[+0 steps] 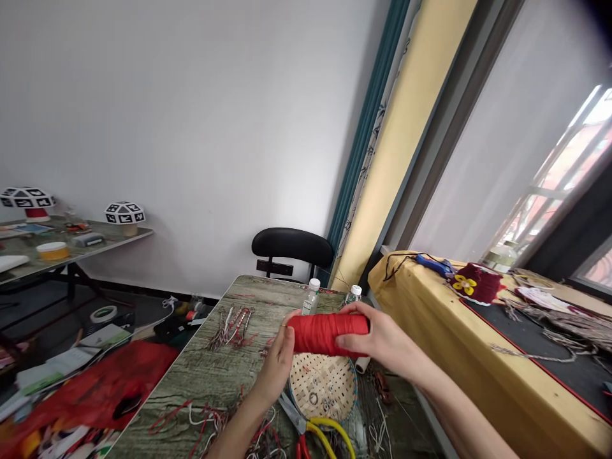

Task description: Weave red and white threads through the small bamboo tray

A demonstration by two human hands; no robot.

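Observation:
A large spool of red thread [318, 334] is held level above the wooden table [191, 376]. My right hand [370, 331] wraps round its right end, thumb in front. At the left end, my left hand [282, 344] presses against the spool with its fingers partly hidden behind it. Below the spool lies a round woven basket [322, 386] with small rings inside. Scissors [310, 424] with yellow and red handles rest against the basket's near side.
Two clear bottles [310, 296] with white caps stand behind the spool. Cord bundles [234, 326] and red and white scraps lie on the table. A black chair [291, 247] is at the far edge. A yellow-draped table [406, 306] stands right.

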